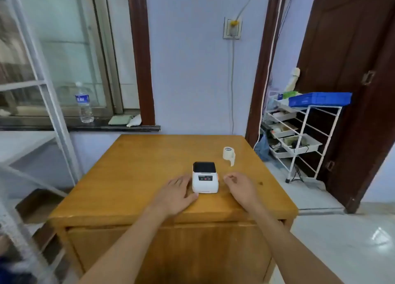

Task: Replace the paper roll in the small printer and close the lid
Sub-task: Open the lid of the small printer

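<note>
A small white printer (205,177) with a dark lid stands near the front middle of the wooden table (136,176); its lid is down. My left hand (176,195) lies flat on the table against the printer's left side, fingers spread, thumb near its front corner. My right hand (240,186) hovers just right of the printer, fingers loosely curled and holding nothing. A white paper roll (228,154) stands upright behind and to the right of the printer, with a loose end of paper hanging off it.
The table stands against a pale wall below a wall socket (232,28) and its cable. A water bottle (84,103) is on the window sill at left. A white wire rack (299,134) with trays stands right of the table, beside a dark door (352,69).
</note>
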Available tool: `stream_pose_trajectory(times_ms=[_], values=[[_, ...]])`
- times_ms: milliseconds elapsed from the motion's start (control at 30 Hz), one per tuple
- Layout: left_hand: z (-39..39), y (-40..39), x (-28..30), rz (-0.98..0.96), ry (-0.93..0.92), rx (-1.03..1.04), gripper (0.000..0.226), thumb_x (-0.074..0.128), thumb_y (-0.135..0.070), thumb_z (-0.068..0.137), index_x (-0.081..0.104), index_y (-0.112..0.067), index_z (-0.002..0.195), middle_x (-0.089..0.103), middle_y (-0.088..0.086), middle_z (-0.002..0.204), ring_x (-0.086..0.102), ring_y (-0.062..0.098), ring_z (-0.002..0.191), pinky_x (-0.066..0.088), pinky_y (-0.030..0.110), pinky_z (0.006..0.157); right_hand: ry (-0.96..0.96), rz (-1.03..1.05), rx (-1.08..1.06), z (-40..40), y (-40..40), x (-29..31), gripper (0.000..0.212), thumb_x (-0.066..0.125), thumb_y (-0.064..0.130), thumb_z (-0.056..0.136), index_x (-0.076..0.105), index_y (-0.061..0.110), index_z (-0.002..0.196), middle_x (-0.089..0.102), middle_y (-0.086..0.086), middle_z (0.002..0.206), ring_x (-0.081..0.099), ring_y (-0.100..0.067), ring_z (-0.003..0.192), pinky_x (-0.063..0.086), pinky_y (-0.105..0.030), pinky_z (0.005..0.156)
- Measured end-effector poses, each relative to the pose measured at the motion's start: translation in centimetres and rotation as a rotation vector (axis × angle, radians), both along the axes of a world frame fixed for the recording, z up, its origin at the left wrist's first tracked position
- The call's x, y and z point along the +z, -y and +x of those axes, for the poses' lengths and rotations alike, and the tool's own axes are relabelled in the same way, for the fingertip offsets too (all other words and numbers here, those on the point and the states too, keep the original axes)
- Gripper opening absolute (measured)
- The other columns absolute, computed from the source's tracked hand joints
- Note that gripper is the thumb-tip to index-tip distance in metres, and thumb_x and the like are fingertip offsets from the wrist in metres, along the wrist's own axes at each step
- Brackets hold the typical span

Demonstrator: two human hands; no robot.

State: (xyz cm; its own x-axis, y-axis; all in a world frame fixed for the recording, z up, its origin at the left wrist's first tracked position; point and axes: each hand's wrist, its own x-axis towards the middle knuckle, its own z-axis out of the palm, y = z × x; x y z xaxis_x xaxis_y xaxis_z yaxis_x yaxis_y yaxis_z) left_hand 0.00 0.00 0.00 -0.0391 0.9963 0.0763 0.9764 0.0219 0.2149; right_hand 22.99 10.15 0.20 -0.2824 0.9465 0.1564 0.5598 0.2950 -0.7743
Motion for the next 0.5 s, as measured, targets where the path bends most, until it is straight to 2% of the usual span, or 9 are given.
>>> stream_pose_trajectory(times_ms=[100,167,267,333,400,500], values=[[0.2,0.2,0.6,0.006,0.051,0.046,0.090,0.031,-0.076,0.095,0.007,-0.025,0.165,0.023,-0.001,0.172,0.020,0.019,0.157,0.015,0.036,0.125,-0.037,-0.023,-0.031,0.1,-0.5,0.0,0.024,0.058,0.048,0.103,0.072,0.029,0.108,0.071,0.012,0.091,0.068,-0.012,0.088,0.045,-0.027,0.068],[0.2,0.0,0.6,-0.004,0.056,0.064,0.100,0.036,-0.080,0.091,-0.001,-0.024,0.166,0.029,0.000,0.169,0.023,0.021,0.155,0.017,0.037,0.123,-0.021,-0.059,-0.013,-0.3,-0.8,0.3,0.025,0.060,0.051,0.101,0.072,0.029,0.106,0.069,0.011,0.084,0.067,-0.013,0.082,0.045,-0.028,0.067],[-0.1,-1.4,0.4,0.009,-0.026,0.052,0.116,0.032,-0.092,0.079,-0.011,-0.026,0.165,0.038,0.001,0.164,0.028,0.020,0.149,0.021,0.038,0.119,0.008,-0.046,-0.004,-1.0,-1.6,0.7,0.025,0.065,0.050,0.097,0.074,0.028,0.104,0.074,0.010,0.092,0.070,-0.013,0.086,0.052,-0.031,0.072],[-0.2,-2.7,0.4,0.039,0.034,0.075,0.124,0.032,-0.099,0.073,-0.010,-0.027,0.165,0.042,0.001,0.161,0.032,0.021,0.146,0.024,0.040,0.117,-0.010,-0.056,-0.006,-1.4,-2.1,0.7,0.021,0.066,0.045,0.098,0.074,0.026,0.102,0.075,0.007,0.086,0.069,-0.008,0.071,0.052,-0.026,0.061],[-0.2,-3.9,0.4,0.036,0.091,0.071,0.124,0.036,-0.099,0.071,-0.008,-0.030,0.165,0.042,0.003,0.160,0.032,0.022,0.146,0.025,0.042,0.116,-0.031,-0.067,0.014,-1.6,-2.5,0.7,0.020,0.064,0.039,0.101,0.076,0.023,0.099,0.074,0.004,0.075,0.058,-0.004,0.047,0.046,-0.023,0.048],[-0.7,-5.4,0.4,0.000,0.229,0.048,0.110,0.030,-0.098,0.074,-0.001,-0.042,0.163,0.042,0.002,0.160,0.031,0.022,0.146,0.026,0.044,0.116,-0.001,-0.104,0.069,-1.2,-3.1,0.9,0.029,0.060,0.036,0.102,0.078,0.016,0.091,0.073,0.001,0.071,0.049,-0.011,0.038,0.044,-0.027,0.052]])
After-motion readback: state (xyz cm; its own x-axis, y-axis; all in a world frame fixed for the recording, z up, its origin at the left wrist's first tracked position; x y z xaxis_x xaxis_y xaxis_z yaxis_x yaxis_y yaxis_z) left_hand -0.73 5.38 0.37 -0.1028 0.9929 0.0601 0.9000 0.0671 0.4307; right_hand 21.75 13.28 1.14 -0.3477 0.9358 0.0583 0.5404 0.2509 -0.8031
